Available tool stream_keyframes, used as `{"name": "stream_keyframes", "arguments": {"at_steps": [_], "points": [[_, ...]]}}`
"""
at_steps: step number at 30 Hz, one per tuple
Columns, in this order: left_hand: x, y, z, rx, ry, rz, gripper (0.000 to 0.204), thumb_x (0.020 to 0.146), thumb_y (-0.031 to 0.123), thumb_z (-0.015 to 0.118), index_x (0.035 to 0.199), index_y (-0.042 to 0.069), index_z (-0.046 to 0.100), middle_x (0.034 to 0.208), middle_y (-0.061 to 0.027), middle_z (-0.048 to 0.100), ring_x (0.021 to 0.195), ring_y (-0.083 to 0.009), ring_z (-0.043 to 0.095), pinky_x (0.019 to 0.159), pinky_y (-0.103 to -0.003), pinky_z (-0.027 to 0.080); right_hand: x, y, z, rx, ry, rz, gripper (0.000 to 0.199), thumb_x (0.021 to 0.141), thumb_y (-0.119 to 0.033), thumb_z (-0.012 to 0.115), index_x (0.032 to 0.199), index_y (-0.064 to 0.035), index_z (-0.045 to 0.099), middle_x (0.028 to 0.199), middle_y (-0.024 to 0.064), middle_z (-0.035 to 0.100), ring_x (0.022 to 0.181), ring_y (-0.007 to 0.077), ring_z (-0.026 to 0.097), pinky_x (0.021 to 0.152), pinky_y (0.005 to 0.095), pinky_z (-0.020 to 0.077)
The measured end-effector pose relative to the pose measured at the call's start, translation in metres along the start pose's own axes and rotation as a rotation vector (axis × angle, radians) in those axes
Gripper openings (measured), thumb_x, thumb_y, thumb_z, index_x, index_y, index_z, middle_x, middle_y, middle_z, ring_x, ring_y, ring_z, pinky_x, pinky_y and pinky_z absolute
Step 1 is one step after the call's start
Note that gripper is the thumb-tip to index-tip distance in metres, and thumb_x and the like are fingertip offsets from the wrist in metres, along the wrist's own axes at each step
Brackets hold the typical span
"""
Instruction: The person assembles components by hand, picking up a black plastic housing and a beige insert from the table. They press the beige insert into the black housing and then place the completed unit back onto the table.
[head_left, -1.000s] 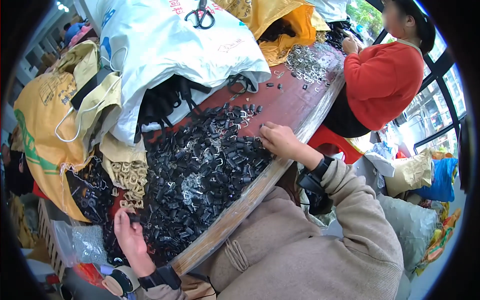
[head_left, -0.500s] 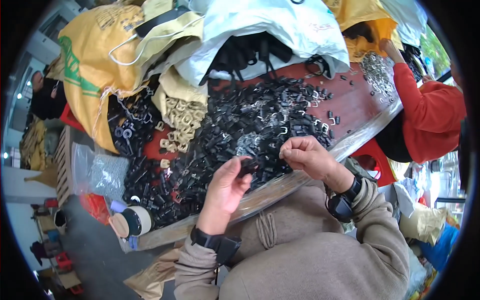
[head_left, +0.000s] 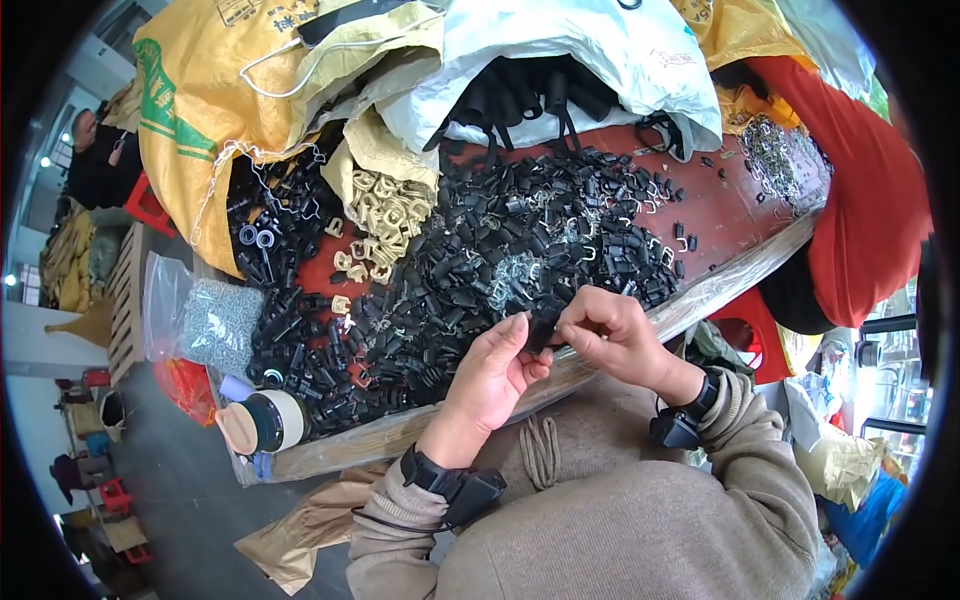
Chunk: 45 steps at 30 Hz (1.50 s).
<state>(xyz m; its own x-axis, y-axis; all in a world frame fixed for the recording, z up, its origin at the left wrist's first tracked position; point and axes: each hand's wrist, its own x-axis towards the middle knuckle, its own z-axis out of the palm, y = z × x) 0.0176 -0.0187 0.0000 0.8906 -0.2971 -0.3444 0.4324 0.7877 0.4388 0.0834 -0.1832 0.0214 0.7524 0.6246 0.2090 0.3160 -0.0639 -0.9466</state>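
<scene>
Bringing the hands together now, after holding them apart half a second ago, and meeting at the fingertips over the near side of the heap. Reaching the left hand (head_left: 490, 372) up and rightward from the lower edge, turning its palm partly upward, and keeping thumb and fingers narrow around a black piece (head_left: 543, 322). Bending the right hand (head_left: 625, 340) inward from the right, showing its back, curling the fingers and pinching close against the piece's right side; being unable to tell about any small thing inside that pinch. Holding the piece in front of the body, between both sets of fingertips, near the wooden edge (head_left: 400, 437) of the red worktop (head_left: 725, 235). Pointing its long axis seemingly away from the body, but blending into the heap of black parts (head_left: 480, 235) behind, so leaving its outline and facing end unclear. Wearing black bands (head_left: 432, 472) on both wrists.
</scene>
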Motion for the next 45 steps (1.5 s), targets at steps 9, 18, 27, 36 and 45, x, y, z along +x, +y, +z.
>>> {"name": "stream_keyframes", "arguments": {"at_steps": [9, 18, 27, 36, 45], "points": [[-0.009, -0.001, 0.013, 0.085, 0.091, -0.001, 0.028, 0.085, 0.020, 0.048, 0.104, 0.000, 0.048, 0.093, -0.0066, 0.055, 0.080, -0.0142, 0.056, 0.074, -0.028, 0.048, -0.002, -0.009, -0.002, -0.446, -0.068, -0.324, 0.015, 0.066, 0.001, 0.061, 0.079, -0.0028, 0.055, 0.068, 0.0073, 0.049, 0.053, 0.0220, 0.051, 0.046, 0.0290, 0.0411], [-0.011, -0.007, 0.014, 0.323, 0.183, 0.027, 0.031, 0.086, 0.017, 0.047, 0.111, -0.002, 0.045, 0.097, -0.0085, 0.054, 0.083, -0.0152, 0.056, 0.075, -0.029, 0.049, -0.001, -0.005, 0.001, -0.555, -0.121, -0.360, 0.011, 0.062, -0.006, 0.059, 0.069, -0.0051, 0.051, 0.062, 0.0061, 0.043, 0.049, 0.0231, 0.049, 0.042, 0.0334, 0.0400], [-0.014, -0.014, 0.011, 0.486, 0.090, 0.002, 0.039, 0.086, 0.015, 0.048, 0.117, -0.008, 0.039, 0.103, -0.0099, 0.052, 0.086, -0.0132, 0.054, 0.076, -0.024, 0.047, -0.002, -0.012, -0.002, -0.585, -0.244, -0.227, 0.010, 0.061, -0.007, 0.059, 0.063, -0.0056, 0.049, 0.061, 0.0064, 0.045, 0.050, 0.0237, 0.051, 0.042, 0.0337, 0.0406], [-0.011, -0.005, 0.000, 0.258, 0.096, -0.028, 0.028, 0.085, 0.014, 0.049, 0.107, -0.002, 0.046, 0.100, -0.0111, 0.055, 0.085, -0.0166, 0.057, 0.072, -0.021, 0.047, 0.016, -0.010, -0.012, -0.299, -0.225, -0.119, 0.008, 0.066, -0.003, 0.060, 0.071, -0.0028, 0.054, 0.064, 0.0076, 0.048, 0.056, 0.0243, 0.052, 0.048, 0.0316, 0.0402], [-0.017, 0.013, -0.016, 0.133, 0.152, 0.151, 0.021, 0.084, 0.015, 0.049, 0.101, 0.002, 0.050, 0.098, -0.0155, 0.057, 0.088, -0.0228, 0.058, 0.071, -0.023, 0.049, 0.034, 0.036, -0.049, -0.886, 0.058, -0.146, 0.009, 0.070, -0.009, 0.057, 0.077, -0.0033, 0.054, 0.069, 0.0089, 0.049, 0.064, 0.0279, 0.053, 0.054, 0.0350, 0.0425]]}}
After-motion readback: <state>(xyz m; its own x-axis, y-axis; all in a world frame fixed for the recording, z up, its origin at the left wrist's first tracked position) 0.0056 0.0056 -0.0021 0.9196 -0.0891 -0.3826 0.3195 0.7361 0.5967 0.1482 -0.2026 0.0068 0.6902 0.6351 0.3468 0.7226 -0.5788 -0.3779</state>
